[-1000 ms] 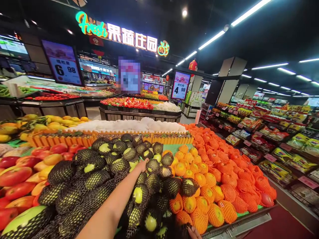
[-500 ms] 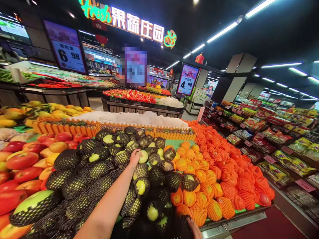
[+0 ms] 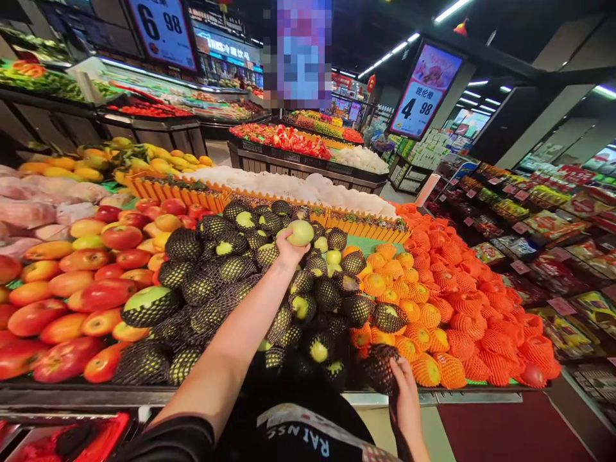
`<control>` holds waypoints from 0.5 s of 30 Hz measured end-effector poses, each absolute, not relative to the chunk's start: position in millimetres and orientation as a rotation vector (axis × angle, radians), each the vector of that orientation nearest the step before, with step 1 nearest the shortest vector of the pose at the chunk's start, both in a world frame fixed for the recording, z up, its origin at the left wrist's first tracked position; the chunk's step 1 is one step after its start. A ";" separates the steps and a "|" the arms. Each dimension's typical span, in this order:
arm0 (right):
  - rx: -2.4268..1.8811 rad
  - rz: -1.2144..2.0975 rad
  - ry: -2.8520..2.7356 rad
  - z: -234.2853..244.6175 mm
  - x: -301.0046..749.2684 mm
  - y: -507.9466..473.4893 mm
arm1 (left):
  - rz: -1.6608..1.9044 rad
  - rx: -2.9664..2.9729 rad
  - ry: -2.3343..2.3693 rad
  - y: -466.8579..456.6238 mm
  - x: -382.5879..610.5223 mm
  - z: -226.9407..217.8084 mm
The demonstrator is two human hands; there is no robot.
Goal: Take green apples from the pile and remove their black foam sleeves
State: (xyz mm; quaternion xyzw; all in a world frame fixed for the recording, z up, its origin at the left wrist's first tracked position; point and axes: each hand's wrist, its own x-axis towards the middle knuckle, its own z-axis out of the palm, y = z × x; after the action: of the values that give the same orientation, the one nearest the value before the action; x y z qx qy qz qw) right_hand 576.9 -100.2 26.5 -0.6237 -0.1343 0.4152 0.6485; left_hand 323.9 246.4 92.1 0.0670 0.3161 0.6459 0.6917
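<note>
My left hand (image 3: 289,247) reaches over the middle of the display, its fingers closed round a smooth, pale green round fruit (image 3: 301,233) without a net. Below and around it lie green fruits in black foam nets (image 3: 231,269). A few bare light green fruits (image 3: 333,256) sit just right of that hand. At the display's front edge, my right hand (image 3: 403,375) grips a black foam net (image 3: 381,369). Whether a fruit is inside this net I cannot tell.
Red and yellow mangoes (image 3: 106,292) are heaped on the left. Oranges (image 3: 380,282) and fruits in orange foam nets (image 3: 481,308) fill the right. A low orange fence (image 3: 356,224) runs behind. Snack shelves (image 3: 520,192) stand to the right, and a red basket (image 3: 96,439) is at lower left.
My left hand has lifted the pale green fruit up from among the netted ones. My right hand and the black net show more fully now. The view has tilted down.
</note>
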 end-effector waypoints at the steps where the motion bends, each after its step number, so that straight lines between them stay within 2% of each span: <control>1: -1.404 0.959 -0.330 32.8 576.3 -97.3 | 1.436 0.145 0.681 238.4 324.9 101.7; 5: -1.288 1.139 -0.562 52.8 557.5 -87.7 | 1.322 0.242 0.561 178.0 332.9 119.5; 10: -1.235 1.400 -1.166 77.6 525.1 -70.3 | 1.069 0.406 0.502 68.6 347.0 92.0; 15: -1.235 1.092 -1.879 100.4 504.1 -46.0 | 0.984 0.520 0.497 -3.0 343.8 73.3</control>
State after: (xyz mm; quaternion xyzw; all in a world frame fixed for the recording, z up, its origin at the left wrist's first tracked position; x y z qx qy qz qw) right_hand 504.1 -46.0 100.4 -0.4687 -0.7134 0.4145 0.3154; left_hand 343.8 -3.0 73.3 0.2443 0.2334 0.4621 0.8200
